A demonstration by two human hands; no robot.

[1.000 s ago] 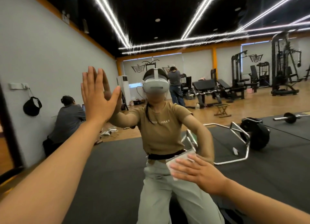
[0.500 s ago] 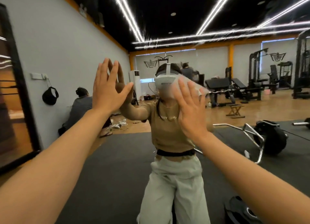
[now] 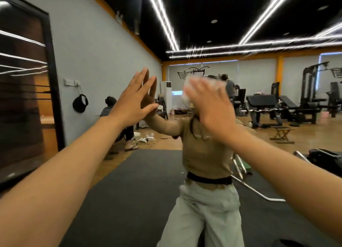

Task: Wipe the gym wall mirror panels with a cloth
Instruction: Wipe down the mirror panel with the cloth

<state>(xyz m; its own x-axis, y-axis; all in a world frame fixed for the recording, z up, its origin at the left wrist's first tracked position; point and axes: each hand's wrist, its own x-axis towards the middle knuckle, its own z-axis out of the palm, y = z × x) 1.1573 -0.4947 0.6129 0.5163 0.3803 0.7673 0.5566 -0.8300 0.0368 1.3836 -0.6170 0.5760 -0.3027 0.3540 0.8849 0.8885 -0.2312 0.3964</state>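
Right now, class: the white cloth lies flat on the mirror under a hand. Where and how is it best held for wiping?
Hold the white cloth over its middle with flat, spread fingers, coming straight at the mirror from the front. It lies thin and flat on the glass, as under the right hand, so probably nothing sticks out to pinch.

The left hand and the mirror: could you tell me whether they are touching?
Touching. In the head view the left hand lies flat on the mirror, its straight fingertips meeting their own reflection with no gap.

Bare forearms, tan tee (image 3: 203, 154), black waistband, pale trousers (image 3: 203, 209).
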